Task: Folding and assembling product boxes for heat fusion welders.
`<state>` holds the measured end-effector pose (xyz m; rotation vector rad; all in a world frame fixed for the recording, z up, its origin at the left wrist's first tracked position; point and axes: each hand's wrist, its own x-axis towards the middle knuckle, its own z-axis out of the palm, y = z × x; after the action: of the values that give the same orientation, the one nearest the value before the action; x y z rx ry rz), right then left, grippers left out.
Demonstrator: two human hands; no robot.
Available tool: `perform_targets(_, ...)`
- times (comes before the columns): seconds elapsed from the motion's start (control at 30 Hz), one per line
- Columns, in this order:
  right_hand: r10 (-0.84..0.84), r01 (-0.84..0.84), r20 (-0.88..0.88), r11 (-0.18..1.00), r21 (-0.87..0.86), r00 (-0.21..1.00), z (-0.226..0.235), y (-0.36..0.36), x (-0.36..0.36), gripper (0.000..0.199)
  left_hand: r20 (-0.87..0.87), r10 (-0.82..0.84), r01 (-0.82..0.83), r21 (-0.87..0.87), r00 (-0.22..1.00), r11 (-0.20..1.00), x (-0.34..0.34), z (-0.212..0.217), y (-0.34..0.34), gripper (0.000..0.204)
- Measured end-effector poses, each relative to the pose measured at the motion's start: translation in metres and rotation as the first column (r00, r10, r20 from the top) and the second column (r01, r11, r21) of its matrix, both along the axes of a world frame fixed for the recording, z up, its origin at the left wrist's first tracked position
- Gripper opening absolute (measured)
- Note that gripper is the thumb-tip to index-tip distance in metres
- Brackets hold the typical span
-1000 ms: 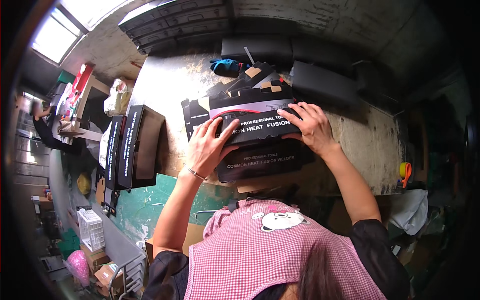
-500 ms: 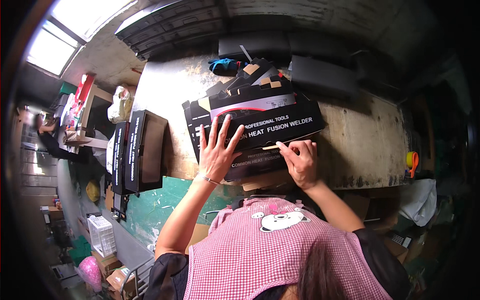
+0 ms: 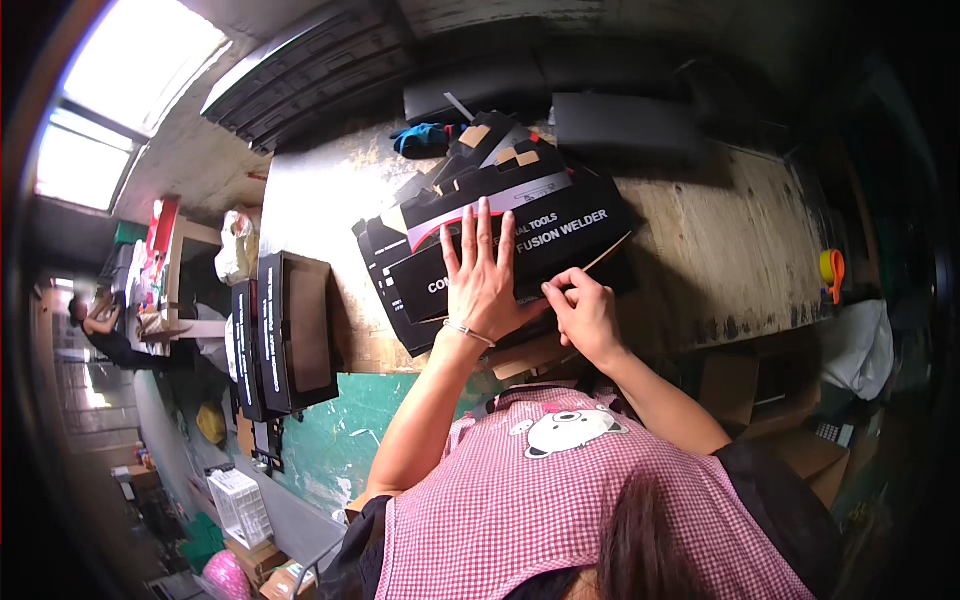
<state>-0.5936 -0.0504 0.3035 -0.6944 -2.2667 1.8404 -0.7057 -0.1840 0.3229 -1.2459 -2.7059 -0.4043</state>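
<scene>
On the wooden table lies a pile of flat black cardboard box blanks [image 3: 590,200], printed in white with a grey and red band. My left hand [image 3: 487,290] rests flat on the top blank, fingers spread and pointing away from me, a bracelet at its wrist. To its right, my right hand [image 3: 585,318] is closed in a pinch at the near edge of that blank, where a tan cut edge shows. Part of the near panel is hidden beneath my hands. Cut tabs with bare brown board [image 3: 500,140] stick out at the far side of the pile.
Black boxes [image 3: 300,340] stand at the table's left edge. More dark boxes [image 3: 630,125] line the back, near a blue glove [image 3: 420,138]. An orange-yellow tape dispenser [image 3: 831,270] sits at the right edge. Another person [image 3: 100,320] is far left; a white crate [image 3: 240,505] stands below.
My left hand has moved right across the panel, still flat. The right hand stays pinched at the near edge. The near printed panel has folded mostly out of sight. The whole view has tilted.
</scene>
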Motion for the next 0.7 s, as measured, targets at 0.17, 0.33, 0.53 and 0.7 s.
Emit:
perform_targets(0.17, -0.104, 0.104, -0.046, 0.995, -0.006, 0.994, -0.013, -0.002, -0.015, 0.014, -0.052, 0.001, 0.001, 0.032, 0.999, 0.999, -0.004, -0.002, 0.006, 0.093)
perform_targets(0.33, -0.232, 0.165, -0.324, 0.961, -0.221, 0.917, 0.005, 0.001, 0.008, 0.022, -0.111, 0.009, 0.001, 0.092, 0.994, 0.996, -0.010, -0.005, -0.009, 0.077)
perform_targets(0.53, -0.255, 0.279, -0.251, 0.958, 0.067, 0.934, 0.008, 0.057, 0.048, 0.025, -0.031, 0.221, -0.213, 0.167, 0.975, 0.963, -0.005, 0.026, -0.071, 0.074)
perform_targets(0.7, -0.283, 0.310, -0.157, 0.932, 0.187, 0.946, -0.036, 0.088, 0.056, 0.021, -0.044, 0.494, -0.450, 0.350, 0.868, 0.822, -0.019, 0.041, -0.190, 0.060)
